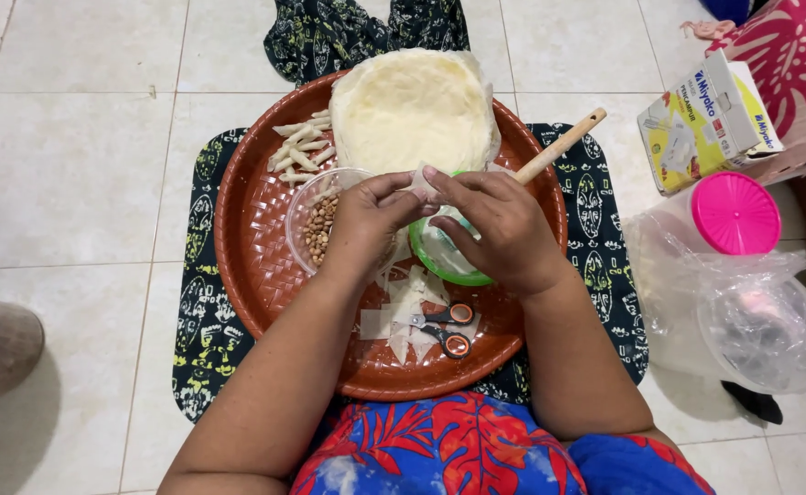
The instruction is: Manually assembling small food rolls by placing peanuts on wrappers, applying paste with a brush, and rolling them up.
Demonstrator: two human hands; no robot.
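I see the left hand (361, 220) and right hand (504, 225) meeting over the middle of the round woven tray (256, 266), fingertips pinched together on 1 small pale wrapper piece (424, 183). I judge it thin, limp and light, easy to tear, so best held by its edges. Under the hands sit a clear bowl of peanuts (316, 225) and a green-rimmed bowl (439, 261). Scissors (449, 328) lie near the tray's near edge, a stack of pale sheets (412, 110) at its far edge, rolled pieces (300, 147) beside it.
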